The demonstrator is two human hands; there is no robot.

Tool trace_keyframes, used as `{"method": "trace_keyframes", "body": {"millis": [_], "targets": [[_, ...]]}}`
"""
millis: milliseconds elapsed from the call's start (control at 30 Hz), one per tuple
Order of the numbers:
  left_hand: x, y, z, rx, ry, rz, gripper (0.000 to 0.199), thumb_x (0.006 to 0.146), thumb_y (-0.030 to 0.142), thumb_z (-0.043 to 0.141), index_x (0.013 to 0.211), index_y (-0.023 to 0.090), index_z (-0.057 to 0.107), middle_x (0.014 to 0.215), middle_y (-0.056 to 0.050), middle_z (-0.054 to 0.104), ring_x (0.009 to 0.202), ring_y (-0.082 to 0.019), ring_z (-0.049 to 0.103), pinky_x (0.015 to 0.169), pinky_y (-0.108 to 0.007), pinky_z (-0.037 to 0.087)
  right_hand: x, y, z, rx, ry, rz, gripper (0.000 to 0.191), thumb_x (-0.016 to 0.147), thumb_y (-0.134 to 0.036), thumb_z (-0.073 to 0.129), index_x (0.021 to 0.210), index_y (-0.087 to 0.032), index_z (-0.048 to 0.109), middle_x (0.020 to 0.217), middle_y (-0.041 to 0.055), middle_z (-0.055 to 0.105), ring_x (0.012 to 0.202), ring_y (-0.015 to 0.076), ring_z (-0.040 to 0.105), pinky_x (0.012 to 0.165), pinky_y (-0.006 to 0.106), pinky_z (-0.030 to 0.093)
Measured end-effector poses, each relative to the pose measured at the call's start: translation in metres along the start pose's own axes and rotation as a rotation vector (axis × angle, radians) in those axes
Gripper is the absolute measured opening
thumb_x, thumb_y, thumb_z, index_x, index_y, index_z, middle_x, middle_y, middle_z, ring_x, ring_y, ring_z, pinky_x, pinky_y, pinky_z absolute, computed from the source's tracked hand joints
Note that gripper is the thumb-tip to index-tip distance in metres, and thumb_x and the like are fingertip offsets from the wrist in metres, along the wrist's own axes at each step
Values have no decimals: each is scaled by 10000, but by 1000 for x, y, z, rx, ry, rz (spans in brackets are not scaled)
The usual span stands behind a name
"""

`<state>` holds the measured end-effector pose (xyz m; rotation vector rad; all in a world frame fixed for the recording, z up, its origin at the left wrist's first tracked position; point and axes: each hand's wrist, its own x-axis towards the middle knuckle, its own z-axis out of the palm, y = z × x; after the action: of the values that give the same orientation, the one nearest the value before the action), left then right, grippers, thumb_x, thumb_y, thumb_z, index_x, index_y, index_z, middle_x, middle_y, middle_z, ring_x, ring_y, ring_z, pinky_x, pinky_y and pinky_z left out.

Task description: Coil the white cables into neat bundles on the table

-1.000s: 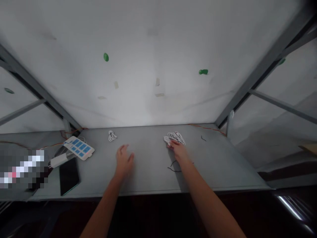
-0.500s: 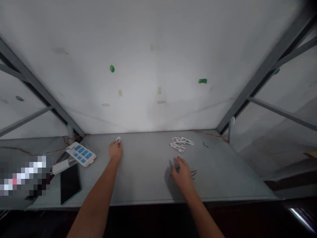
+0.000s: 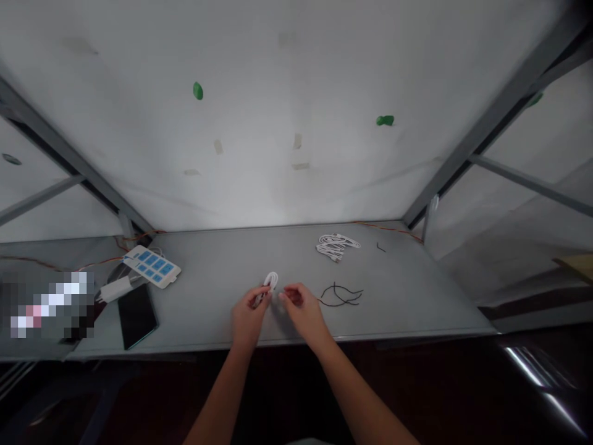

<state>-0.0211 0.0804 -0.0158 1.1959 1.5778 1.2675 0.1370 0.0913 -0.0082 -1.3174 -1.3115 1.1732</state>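
Observation:
My left hand (image 3: 248,315) pinches a small bundled white cable (image 3: 273,279) above the front middle of the grey shelf. Just right of it is my right hand (image 3: 306,312), thumb and fingertips drawn together near the bundle; anything between them is too small to make out. Several thin black ties (image 3: 340,296) lie loose beside my right hand. Farther back rests a looped white cable (image 3: 337,246), with a short black piece (image 3: 380,248) to its right.
A white power strip with blue sockets (image 3: 152,266) sits at the left, near a white adapter (image 3: 115,288) and a dark flat tablet or phone (image 3: 138,316). Orange wires run along the back edge. Metal frame bars (image 3: 467,161) slope up on both sides.
My left hand has come from the back left to the front middle with the white bundle. My right hand has moved left from the black ties, uncovering them. The view has tilted down.

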Motion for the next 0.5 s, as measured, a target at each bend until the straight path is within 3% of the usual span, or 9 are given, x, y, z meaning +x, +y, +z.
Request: {"method": "trace_keyframes", "body": {"millis": [133, 300, 400, 500], "targets": [[-19, 9, 18, -74, -83, 28, 273, 821, 459, 735, 961, 231, 790, 1100, -89, 768, 1054, -249, 696, 977, -419, 537, -2, 6, -2, 0, -19, 13, 173, 876, -376, 626, 903, -210, 666, 877, 66, 742, 810, 210, 687, 781, 334, 530], [-19, 16, 30, -469, -170, -273, 282, 719, 328, 861, 954, 182, 804, 1195, -119, 745, 974, -212, 705, 769, -293, 580, -10, 10, -21, -140, -19, -36, 191, 909, -325, 552, 838, -206, 683, 798, 52, 740, 730, 204, 668, 717, 310, 499], [-18, 22, 34, -754, -212, -501, 238, 761, 174, 834, 989, 115, 800, 1082, -135, 760, 876, -144, 699, 712, -192, 564, -14, 11, -38, -391, 106, -136, 211, 917, -310, 519, 857, -206, 693, 812, 58, 739, 741, 206, 663, 718, 302, 463], [-19, 26, 35, -922, -170, -649, 165, 795, 53, 768, 951, 101, 792, 1066, -127, 756, 841, -115, 699, 690, -154, 570, -10, 13, -69, -607, 318, -98, 243, 913, -348, 524, 877, -193, 708, 816, 81, 742, 735, 222, 666, 707, 309, 444]]}}
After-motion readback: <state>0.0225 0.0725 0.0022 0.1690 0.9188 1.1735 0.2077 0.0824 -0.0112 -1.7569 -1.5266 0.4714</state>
